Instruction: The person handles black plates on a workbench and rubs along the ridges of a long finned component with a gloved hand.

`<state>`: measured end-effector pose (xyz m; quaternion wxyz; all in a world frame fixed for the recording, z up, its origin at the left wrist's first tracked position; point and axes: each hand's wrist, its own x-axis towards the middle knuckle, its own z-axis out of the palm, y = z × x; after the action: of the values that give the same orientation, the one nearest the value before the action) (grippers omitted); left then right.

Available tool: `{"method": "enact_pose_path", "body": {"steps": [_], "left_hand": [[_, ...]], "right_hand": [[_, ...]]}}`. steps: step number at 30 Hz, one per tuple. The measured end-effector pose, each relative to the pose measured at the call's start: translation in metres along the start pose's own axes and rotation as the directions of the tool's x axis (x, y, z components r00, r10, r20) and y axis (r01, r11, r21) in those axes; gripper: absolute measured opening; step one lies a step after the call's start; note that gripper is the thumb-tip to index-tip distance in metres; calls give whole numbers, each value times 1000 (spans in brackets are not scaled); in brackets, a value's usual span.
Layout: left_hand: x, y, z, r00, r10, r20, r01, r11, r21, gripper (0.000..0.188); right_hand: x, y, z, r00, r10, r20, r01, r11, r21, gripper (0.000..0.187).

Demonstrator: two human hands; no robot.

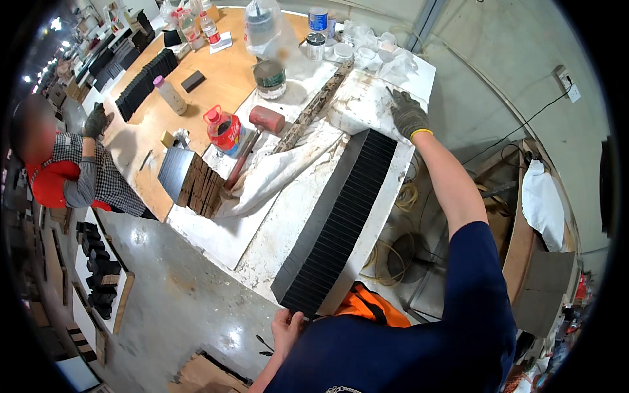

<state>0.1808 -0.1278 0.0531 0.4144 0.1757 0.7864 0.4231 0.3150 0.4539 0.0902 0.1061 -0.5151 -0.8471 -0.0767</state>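
Note:
A long row of thin black slabs (347, 216), packed face to face, lies along the near right edge of the white-smeared worktable (262, 229). My bare left hand (287, 329) is at the row's near end, its fingers curled against or just beside the last slabs; what they pinch, if anything, is hidden. My right hand (410, 114), in a dark glove with a yellow cuff, reaches past the far end, over a white-smeared block (363, 98). A thin dark tip shows at its fingers, which look closed; I cannot make out what it is.
Left of the row stand a stack of slabs (190, 180), a red-headed mallet (266, 119), a red-labelled jug (225, 131) and a crumpled white cloth (275, 177). Tubs and plastic bags (386, 56) crowd the far corner. A co-worker (72, 164) stands at the left.

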Motion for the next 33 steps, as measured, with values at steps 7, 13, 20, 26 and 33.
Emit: {"method": "enact_pose_path", "body": {"steps": [7,13,20,26,33], "left_hand": [[-3,1,-2,995,-100,20,101,993,-65,35],[-1,1,4,1000,-3,-12,3,1000,12,35],[-2,-10,2,1000,-17,16,18,994,-104,25],[-2,-27,14,998,44,-42,-47,994,-95,23],[6,-102,35,922,344,-180,-347,938,10,23]], "right_hand": [[-63,-95,-6,779,-588,218,576,808,119,53],[-216,-222,-57,550,-764,336,541,633,553,26],[-245,-277,-93,425,-902,77,246,197,949,67],[-186,-211,-70,761,-600,247,571,800,184,43],[-325,-313,-118,73,-980,187,143,196,970,62]]}}
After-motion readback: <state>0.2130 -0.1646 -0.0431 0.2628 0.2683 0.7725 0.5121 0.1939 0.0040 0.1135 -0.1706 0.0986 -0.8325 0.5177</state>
